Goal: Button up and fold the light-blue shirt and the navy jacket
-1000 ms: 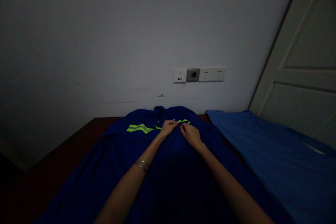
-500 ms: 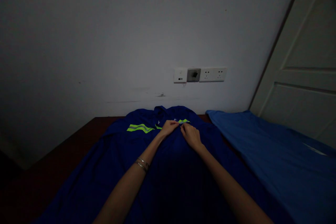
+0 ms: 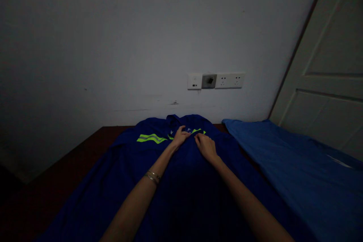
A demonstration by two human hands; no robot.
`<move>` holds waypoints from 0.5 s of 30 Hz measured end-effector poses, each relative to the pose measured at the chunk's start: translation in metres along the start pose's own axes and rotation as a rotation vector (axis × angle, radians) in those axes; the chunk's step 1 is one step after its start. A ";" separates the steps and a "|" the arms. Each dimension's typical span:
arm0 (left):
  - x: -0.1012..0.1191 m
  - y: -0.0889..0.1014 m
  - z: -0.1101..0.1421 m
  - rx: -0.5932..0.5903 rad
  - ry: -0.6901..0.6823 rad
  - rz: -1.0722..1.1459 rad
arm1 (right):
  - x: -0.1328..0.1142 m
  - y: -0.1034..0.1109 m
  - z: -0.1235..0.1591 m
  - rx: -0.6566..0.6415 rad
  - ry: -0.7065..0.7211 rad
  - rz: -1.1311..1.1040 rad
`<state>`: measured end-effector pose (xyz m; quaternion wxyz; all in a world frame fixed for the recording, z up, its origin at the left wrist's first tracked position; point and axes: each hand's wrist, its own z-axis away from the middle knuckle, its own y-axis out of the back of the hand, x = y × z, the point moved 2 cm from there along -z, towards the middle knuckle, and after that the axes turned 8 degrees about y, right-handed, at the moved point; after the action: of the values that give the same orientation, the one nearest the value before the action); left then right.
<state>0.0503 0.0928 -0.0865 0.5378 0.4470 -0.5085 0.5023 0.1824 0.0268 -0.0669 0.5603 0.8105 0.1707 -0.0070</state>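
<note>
Head view: the jacket (image 3: pixel 119 174) lies spread on the table (image 3: pixel 85 147), collar (image 3: pixel 172 118) towards the wall (image 3: pixel 136 45). On its upper front, the left hand (image 3: pixel 179 137) has its fingers parted. The right hand (image 3: pixel 206 146) is just beside, fingers curled against the jacket; whether they pinch it, I cannot tell. A lighter cloth (image 3: pixel 289 166) lies to the right, below sockets (image 3: pixel 229 80) and door (image 3: pixel 329 117)
</note>
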 end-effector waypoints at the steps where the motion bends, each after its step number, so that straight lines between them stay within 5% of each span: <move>1: 0.000 0.000 -0.001 0.010 0.000 0.004 | 0.000 0.000 0.000 0.003 -0.001 -0.005; 9: 0.001 0.003 -0.004 0.029 0.044 0.052 | 0.003 -0.004 -0.001 0.045 0.014 -0.062; 15: -0.005 0.003 -0.001 -0.078 0.001 0.084 | 0.007 -0.007 -0.002 0.071 0.020 -0.151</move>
<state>0.0474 0.0935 -0.0914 0.5336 0.4039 -0.5457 0.5043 0.1865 0.0330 -0.0739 0.5272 0.8149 0.2364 -0.0471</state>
